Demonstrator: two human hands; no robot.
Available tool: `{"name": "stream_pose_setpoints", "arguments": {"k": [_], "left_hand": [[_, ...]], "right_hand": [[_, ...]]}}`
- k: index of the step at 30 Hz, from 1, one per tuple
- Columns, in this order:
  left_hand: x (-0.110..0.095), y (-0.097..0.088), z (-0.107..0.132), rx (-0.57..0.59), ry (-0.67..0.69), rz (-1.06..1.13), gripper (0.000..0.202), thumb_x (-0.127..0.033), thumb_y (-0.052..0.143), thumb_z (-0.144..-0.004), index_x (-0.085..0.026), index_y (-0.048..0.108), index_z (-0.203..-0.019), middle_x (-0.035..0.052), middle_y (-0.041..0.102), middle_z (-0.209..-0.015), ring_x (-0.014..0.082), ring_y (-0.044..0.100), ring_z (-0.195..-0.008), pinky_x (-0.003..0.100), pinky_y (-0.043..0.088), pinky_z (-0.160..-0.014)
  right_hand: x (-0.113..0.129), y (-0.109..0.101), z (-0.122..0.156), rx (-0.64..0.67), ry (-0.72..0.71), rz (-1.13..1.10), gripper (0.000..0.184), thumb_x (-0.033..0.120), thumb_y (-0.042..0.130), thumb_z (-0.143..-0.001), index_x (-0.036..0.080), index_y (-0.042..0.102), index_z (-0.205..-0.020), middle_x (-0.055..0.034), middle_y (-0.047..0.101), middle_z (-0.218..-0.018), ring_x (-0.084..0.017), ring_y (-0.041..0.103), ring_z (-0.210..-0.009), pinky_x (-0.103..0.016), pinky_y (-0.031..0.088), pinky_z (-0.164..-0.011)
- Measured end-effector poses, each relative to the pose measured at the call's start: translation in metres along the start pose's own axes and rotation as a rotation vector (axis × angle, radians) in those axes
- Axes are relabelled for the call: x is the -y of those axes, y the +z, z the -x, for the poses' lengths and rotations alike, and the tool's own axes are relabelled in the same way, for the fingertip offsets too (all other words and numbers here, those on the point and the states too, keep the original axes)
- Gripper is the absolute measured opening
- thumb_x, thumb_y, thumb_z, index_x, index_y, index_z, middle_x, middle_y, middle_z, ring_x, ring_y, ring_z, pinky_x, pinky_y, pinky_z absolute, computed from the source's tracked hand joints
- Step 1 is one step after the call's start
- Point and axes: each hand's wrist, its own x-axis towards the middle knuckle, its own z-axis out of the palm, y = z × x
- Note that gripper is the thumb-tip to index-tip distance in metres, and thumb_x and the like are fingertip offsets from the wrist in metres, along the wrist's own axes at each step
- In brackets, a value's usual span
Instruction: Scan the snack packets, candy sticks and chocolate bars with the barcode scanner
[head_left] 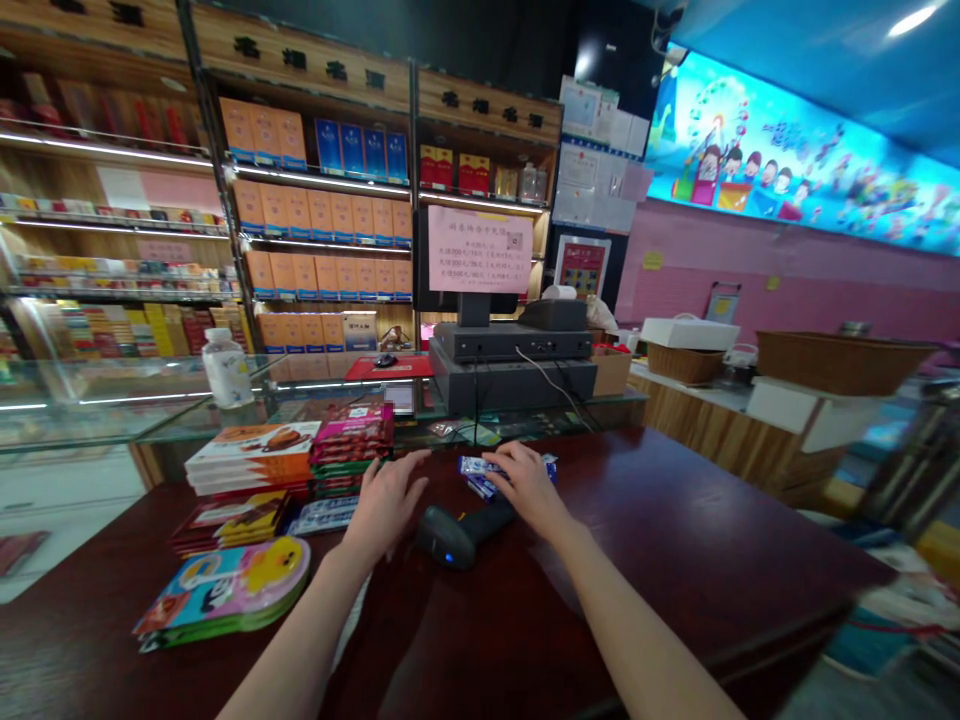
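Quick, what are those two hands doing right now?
Left hand: open, holding nothing.
Right hand: open, fingers over blue-and-white packets, no clear grip.

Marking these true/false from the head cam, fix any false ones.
1. The right hand rests on small blue-and-white packets. True.
2. The left hand grips the black barcode scanner. False: the scanner lies on the counter, and the left hand is not holding it.
3. A plastic bottle stands on the glass display case. True.
4. The pink notice is stuck to the back wall. False: it is fixed to a monitor on the counter.
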Motion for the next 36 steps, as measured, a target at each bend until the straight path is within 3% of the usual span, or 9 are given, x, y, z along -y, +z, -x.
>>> {"name": "stream_pose_setpoints", "arguments": {"k": [9, 17, 24, 30, 36], "left_hand": [[0.016, 0.001, 0.008, -0.061, 0.080, 0.098, 0.054, -0.024, 0.055, -0.091, -0.031, 0.042, -0.143, 0.0046, 0.062, -0.138, 0.0209, 0.056, -0.127, 0.050, 0.029, -0.118], [0.023, 0.002, 0.016, -0.102, 0.158, 0.032, 0.035, -0.029, 0.051, -0.095, -0.029, 0.054, -0.131, 0.0037, 0.067, -0.129, 0.0190, 0.061, -0.121, 0.050, 0.026, -0.120], [0.034, 0.003, 0.018, -0.179, 0.182, 0.035, 0.034, -0.033, 0.043, -0.100, -0.027, 0.050, -0.133, 0.0049, 0.068, -0.127, 0.0178, 0.061, -0.120, 0.048, 0.023, -0.123], [0.037, 0.000, 0.020, -0.269, 0.142, 0.055, 0.032, -0.034, 0.042, -0.100, -0.025, 0.050, -0.130, 0.0036, 0.068, -0.126, 0.0178, 0.060, -0.122, 0.046, 0.025, -0.123], [0.036, 0.001, 0.021, -0.291, 0.073, 0.048, 0.034, -0.035, 0.041, -0.100, -0.025, 0.047, -0.132, 0.0046, 0.066, -0.130, 0.0202, 0.056, -0.129, 0.045, 0.028, -0.123]], "right_hand": [[0.035, 0.015, -0.022, -0.012, -0.189, -0.084, 0.030, 0.026, 0.062, -0.095, 0.026, 0.065, -0.125, -0.0073, 0.064, -0.111, -0.024, 0.058, -0.108, -0.043, 0.045, -0.099], [0.050, 0.029, -0.027, -0.027, -0.271, -0.172, 0.038, 0.025, 0.062, -0.095, 0.028, 0.058, -0.133, -0.0067, 0.064, -0.110, -0.023, 0.059, -0.108, -0.043, 0.046, -0.100], [0.034, 0.030, -0.024, -0.020, -0.273, -0.180, 0.056, 0.020, 0.065, -0.091, 0.028, 0.048, -0.143, -0.0063, 0.065, -0.122, -0.023, 0.059, -0.116, -0.048, 0.039, -0.110], [0.007, 0.020, -0.020, -0.057, -0.184, -0.186, 0.046, 0.022, 0.062, -0.093, 0.026, 0.054, -0.138, -0.0081, 0.068, -0.122, -0.025, 0.061, -0.116, -0.049, 0.038, -0.109], [0.001, 0.016, -0.018, -0.100, -0.173, -0.222, 0.039, 0.025, 0.059, -0.095, 0.025, 0.056, -0.134, -0.0078, 0.069, -0.123, -0.025, 0.061, -0.117, -0.047, 0.038, -0.109]]}}
